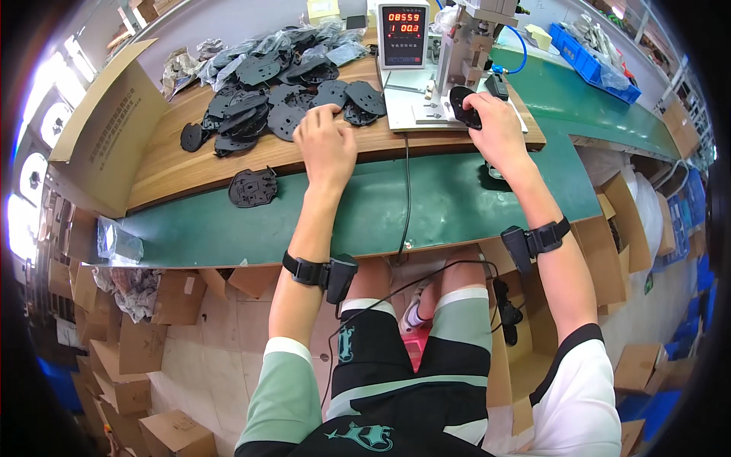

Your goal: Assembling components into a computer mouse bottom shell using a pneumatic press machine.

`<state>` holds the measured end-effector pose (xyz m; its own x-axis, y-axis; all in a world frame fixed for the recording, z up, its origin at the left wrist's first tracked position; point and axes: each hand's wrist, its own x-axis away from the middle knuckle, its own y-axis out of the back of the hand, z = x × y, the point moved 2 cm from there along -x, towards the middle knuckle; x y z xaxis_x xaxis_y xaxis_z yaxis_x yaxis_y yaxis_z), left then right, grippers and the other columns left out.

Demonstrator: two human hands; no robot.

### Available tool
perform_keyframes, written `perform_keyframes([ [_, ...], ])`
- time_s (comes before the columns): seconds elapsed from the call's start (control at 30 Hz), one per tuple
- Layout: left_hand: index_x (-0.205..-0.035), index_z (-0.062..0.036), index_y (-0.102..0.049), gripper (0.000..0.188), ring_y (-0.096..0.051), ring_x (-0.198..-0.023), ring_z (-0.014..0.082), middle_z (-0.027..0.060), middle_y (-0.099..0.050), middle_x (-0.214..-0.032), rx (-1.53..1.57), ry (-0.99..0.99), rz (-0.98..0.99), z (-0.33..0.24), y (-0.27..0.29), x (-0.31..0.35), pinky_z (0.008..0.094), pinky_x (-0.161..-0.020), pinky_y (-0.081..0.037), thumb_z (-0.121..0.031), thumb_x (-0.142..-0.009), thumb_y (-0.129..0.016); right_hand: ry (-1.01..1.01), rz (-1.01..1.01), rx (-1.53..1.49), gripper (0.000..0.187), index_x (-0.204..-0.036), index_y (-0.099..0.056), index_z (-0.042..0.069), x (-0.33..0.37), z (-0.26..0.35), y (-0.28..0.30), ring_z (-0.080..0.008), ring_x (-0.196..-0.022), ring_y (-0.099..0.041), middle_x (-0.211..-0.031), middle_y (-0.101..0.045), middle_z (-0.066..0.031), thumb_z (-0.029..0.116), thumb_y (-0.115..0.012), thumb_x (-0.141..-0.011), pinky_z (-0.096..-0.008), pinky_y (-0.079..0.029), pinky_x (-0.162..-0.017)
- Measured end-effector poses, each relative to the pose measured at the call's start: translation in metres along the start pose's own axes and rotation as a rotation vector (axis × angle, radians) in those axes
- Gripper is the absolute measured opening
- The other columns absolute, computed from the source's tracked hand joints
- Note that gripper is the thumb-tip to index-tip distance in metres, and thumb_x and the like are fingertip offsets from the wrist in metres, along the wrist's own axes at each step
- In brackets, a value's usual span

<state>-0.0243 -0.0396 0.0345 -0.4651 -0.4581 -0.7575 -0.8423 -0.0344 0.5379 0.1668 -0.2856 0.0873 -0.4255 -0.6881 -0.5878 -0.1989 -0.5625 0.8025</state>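
With its fingers wrapped over the edge, my right hand [496, 131] holds a black plastic plate [463, 107] at the base of a small bench press [466, 57]. My left hand [327, 146] is at the near edge of a heap of black plastic plates [247, 114], its fingers loosely bent and apart, with nothing visible in them. One plate [330, 93] lies just beyond its fingertips; whether they touch it is hard to tell. A single black moulded part [253, 187] lies apart on the green table, left of my left forearm.
A counter box with red digits [403, 36] stands left of the press. An open carton [106, 133] is at the left end of the wooden board [171, 164]. A cable [407, 198] crosses the green tabletop [358, 221]. A blue crate [590, 65] sits far right.
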Motion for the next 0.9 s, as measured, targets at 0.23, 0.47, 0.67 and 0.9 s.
perform_keyframes([
  [0.23, -0.128, -0.0058, -0.064, 0.040, -0.056, -0.129, 0.0362, 0.0169, -0.060, -0.132, -0.129, 0.098, -0.022, 0.013, 0.014, 0.002, 0.0496, -0.112, -0.041, -0.011, -0.088, -0.069, 0.044, -0.026, -0.049, 0.037, -0.105, -0.067, 0.008, -0.006, 0.003, -0.005, -0.0371, -0.103, -0.067, -0.105, -0.069, -0.0117, -0.002, -0.080, -0.073, -0.0496, -0.053, -0.091],
  [0.47, -0.150, -0.0054, -0.050, 0.067, -0.037, -0.152, 0.0444, 0.0270, -0.042, -0.159, -0.433, 0.315, 0.120, 0.032, 0.093, 0.077, 0.0570, -0.120, -0.035, -0.027, -0.093, -0.074, -0.001, 0.004, 0.018, 0.038, -0.108, -0.066, 0.008, -0.003, 0.001, 0.002, -0.0336, -0.104, -0.069, -0.106, -0.069, -0.0099, -0.002, -0.082, -0.075, -0.0465, -0.054, -0.093],
  [0.67, -0.150, -0.0117, -0.049, 0.055, -0.031, -0.156, 0.0497, 0.0348, -0.036, -0.162, -0.488, 0.390, 0.239, 0.069, 0.096, 0.107, 0.0636, -0.125, -0.027, -0.030, -0.102, -0.069, -0.014, -0.008, -0.031, 0.036, -0.108, -0.067, 0.007, 0.000, 0.008, 0.002, -0.0332, -0.107, -0.069, -0.108, -0.069, -0.0101, -0.002, -0.081, -0.076, -0.0465, -0.056, -0.095],
  [0.9, -0.143, -0.0102, -0.053, 0.046, -0.062, -0.118, 0.0395, 0.0169, -0.066, -0.121, -0.285, 0.316, 0.125, 0.053, 0.106, 0.103, 0.0508, -0.107, -0.046, -0.007, -0.098, -0.063, 0.008, -0.019, -0.060, 0.037, -0.110, -0.068, 0.006, 0.003, 0.003, 0.006, -0.0342, -0.108, -0.068, -0.109, -0.070, -0.0110, -0.002, -0.080, -0.076, -0.0465, -0.057, -0.096],
])
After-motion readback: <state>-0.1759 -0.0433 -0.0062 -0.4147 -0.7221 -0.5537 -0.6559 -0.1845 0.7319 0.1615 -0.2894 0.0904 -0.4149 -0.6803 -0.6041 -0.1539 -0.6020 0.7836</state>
